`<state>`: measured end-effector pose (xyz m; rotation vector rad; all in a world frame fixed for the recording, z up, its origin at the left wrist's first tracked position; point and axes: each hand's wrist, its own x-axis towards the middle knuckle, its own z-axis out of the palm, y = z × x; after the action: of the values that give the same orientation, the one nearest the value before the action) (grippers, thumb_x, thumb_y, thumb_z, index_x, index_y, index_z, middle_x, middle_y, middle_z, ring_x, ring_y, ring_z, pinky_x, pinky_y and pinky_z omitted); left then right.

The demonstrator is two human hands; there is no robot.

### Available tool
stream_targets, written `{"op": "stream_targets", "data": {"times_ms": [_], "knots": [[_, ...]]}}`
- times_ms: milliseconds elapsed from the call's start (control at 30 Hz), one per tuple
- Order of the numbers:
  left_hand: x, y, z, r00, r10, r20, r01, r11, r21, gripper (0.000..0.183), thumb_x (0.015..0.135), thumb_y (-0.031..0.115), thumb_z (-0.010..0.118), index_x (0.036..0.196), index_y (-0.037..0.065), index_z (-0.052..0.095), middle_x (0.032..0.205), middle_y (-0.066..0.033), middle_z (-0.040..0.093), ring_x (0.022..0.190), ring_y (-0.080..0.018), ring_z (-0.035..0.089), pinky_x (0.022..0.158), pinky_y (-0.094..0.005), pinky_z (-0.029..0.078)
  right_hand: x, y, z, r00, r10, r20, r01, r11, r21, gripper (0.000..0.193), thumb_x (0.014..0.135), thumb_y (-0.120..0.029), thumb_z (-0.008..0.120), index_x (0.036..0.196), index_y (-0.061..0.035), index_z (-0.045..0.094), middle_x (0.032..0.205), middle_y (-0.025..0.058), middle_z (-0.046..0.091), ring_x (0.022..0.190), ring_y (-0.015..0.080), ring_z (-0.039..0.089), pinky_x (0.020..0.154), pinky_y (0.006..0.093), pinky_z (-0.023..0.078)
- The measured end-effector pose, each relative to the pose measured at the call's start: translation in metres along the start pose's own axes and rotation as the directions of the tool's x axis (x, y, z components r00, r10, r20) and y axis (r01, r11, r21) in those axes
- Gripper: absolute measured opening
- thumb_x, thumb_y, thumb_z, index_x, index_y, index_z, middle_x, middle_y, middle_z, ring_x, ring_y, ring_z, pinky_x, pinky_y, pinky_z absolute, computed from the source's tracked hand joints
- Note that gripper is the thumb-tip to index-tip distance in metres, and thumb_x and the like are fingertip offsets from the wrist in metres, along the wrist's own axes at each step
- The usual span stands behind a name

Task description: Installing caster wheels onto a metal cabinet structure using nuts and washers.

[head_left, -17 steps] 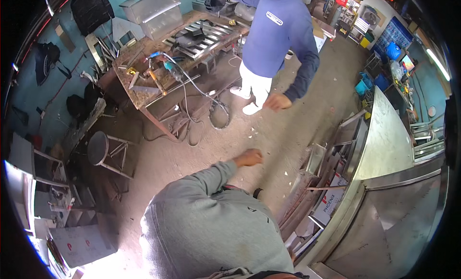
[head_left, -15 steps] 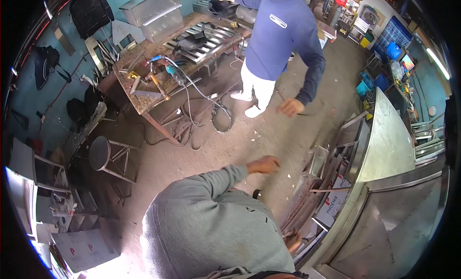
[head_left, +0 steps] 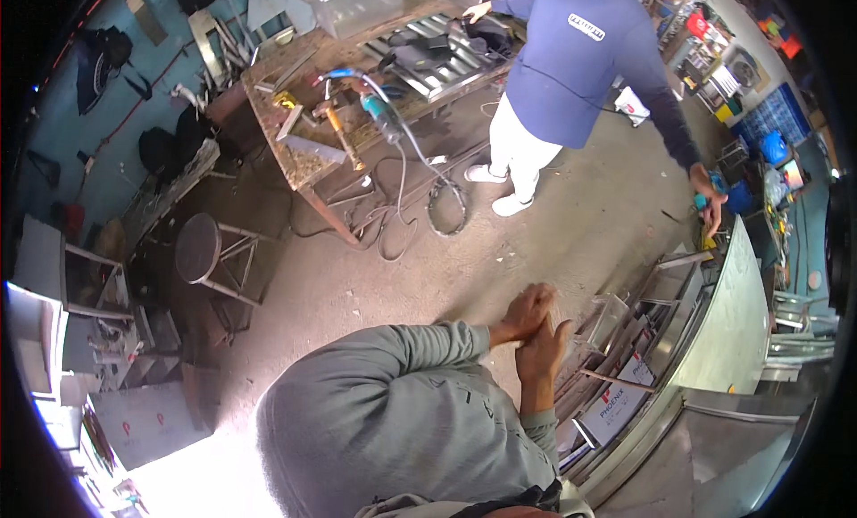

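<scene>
In the middle of the head view, above the floor, my left hand and my right hand touch each other. My left fingers curl against the right hand; whether anything lies inside them is hidden. The right hand is open, its thumb standing apart from the fingers. Grey sleeves cover both arms. Nearest to my hands, on the right, lie long metal pieces in a low stack.
A co-worker in a blue hoodie stands by a workbench bearing a teal power tool, whose cable loops onto the floor. A round stool stands left. Pale sheet metal leans on the right.
My hands were apart and have come together, the right one rising from low beside my body. The co-worker's right arm has swung outward to the right. My view has shifted.
</scene>
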<state>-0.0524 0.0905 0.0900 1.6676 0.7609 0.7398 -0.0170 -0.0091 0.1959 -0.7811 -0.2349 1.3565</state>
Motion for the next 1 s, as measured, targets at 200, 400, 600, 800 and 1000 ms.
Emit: {"op": "stream_targets", "data": {"times_ms": [200, 400, 600, 800, 1000], "knots": [[0.006, 0.037, -0.019, 0.918, 0.389, -0.071, -0.324, 0.843, 0.430, 0.040, 0.107, 0.027, 0.057, 0.135, -0.001, 0.059, 0.153, -0.0295, 0.054, 0.139, -0.0529, 0.054, 0.120, -0.0636, 0.042, 0.080, -0.001, -0.037, 1.000, 0.007, -0.012, -0.005, 0.984, 0.180, 0.111, 0.099, -0.091, 0.044, 0.170, -0.0053, 0.039, 0.172, 0.0161, 0.045, 0.159, 0.0362, 0.041, 0.130, 0.0496, 0.035], [0.053, 0.018, -0.032, 0.885, 0.466, -0.007, -0.355, 0.684, 0.637, 0.046, 0.105, 0.033, 0.061, 0.141, 0.004, 0.059, 0.159, -0.0301, 0.050, 0.144, -0.0548, 0.049, 0.121, -0.0646, 0.040, 0.099, -0.045, -0.007, 0.989, 0.122, 0.087, -0.146, 0.912, 0.383, 0.115, 0.095, -0.093, 0.050, 0.175, -0.0119, 0.031, 0.173, 0.0190, 0.041, 0.157, 0.0380, 0.041, 0.121, 0.0533, 0.042], [0.140, -0.053, -0.012, 0.947, -0.254, -0.197, 0.315, 0.855, 0.412, 0.047, 0.108, 0.043, 0.065, 0.135, 0.006, 0.072, 0.142, -0.0279, 0.066, 0.130, -0.0451, 0.065, 0.109, -0.0544, 0.053, 0.096, -0.101, -0.106, 0.985, 0.167, -0.048, -0.172, 0.978, -0.122, 0.103, 0.099, -0.082, 0.056, 0.180, -0.0312, 0.018, 0.183, 0.0161, 0.023, 0.167, 0.0332, 0.025, 0.126, 0.0596, 0.029], [0.231, 0.013, 0.090, 0.884, -0.349, 0.310, 0.372, 0.928, -0.016, 0.047, 0.106, 0.044, 0.068, 0.131, 0.005, 0.074, 0.127, -0.0169, 0.075, 0.119, -0.0279, 0.071, 0.106, -0.0450, 0.054, 0.132, -0.243, -0.165, 0.975, -0.219, -0.040, 0.219, 0.976, -0.002, 0.110, 0.093, -0.075, 0.064, 0.181, -0.0270, 0.019, 0.186, 0.0121, 0.017, 0.170, 0.0362, 0.020, 0.129, 0.0653, 0.023], [0.392, 0.066, 0.176, 0.762, -0.150, 0.630, 0.577, 0.598, -0.556, 0.042, 0.102, 0.031, 0.070, 0.132, 0.001, 0.071, 0.121, -0.0068, 0.074, 0.110, -0.0187, 0.071, 0.106, -0.0373, 0.054, 0.250, -0.383, -0.183, 0.953, -0.294, 0.076, 0.249, 0.901, 0.355, 0.132, 0.084, -0.095, 0.061, 0.180, -0.0171, 0.015, 0.183, 0.0228, 0.017, 0.168, 0.0448, 0.019, 0.130, 0.0689, 0.027]]}}
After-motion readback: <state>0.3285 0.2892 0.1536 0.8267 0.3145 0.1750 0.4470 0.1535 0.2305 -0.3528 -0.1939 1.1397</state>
